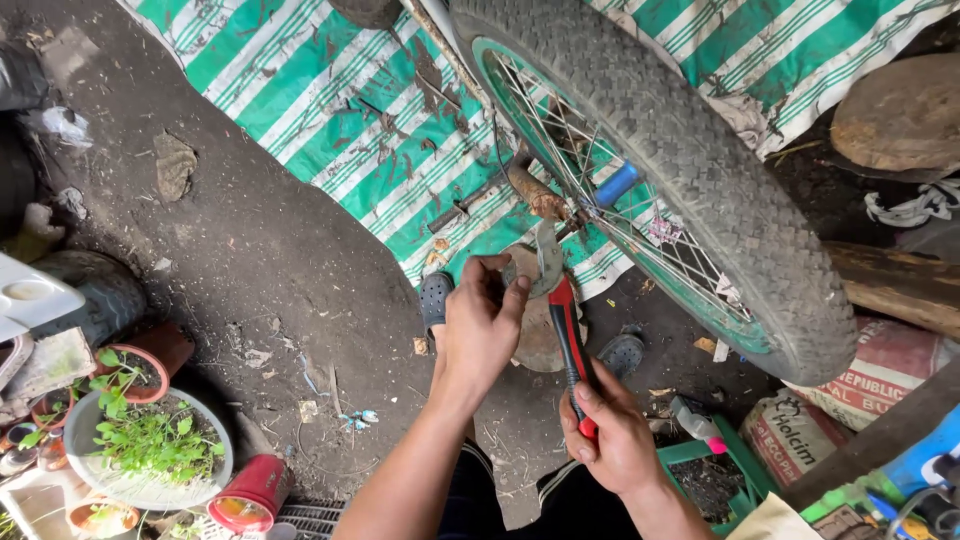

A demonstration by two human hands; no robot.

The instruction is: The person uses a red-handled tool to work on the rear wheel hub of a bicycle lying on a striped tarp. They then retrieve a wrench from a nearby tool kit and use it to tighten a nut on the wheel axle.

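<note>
**Wrench on the wheel axle, both your hands engaged**

Green-and-white striped tarp [330, 110] covers the ground far and centre, dirt around it. Bicycle wheel [700, 190] sits over the tarp, far right: knobby black tyre, green rim, spokes, blue peg near the hub. Sacks [860, 390] lie right of it, under the tyre's near edge. White bowl planter [150, 450] with green seedlings sits near left, a small red pot [250, 492] tipped on its side just beside it.

Adjustable wrench [562, 310]: grey metal head up at the axle by the hub, red-and-black handle running back toward you. Head touches the axle area; exact bite on the nut can't be told.

Your right hand [615, 435] is closed in a fist around the near end of the wrench handle, thumb laid along it. Your left hand [482, 320] is up at the wrench head, fingers curled round it, thumb against the jaw side. Hands are apart, left farther than right. Your dark clogs [436, 298] show below the hands on the dirt.
</note>
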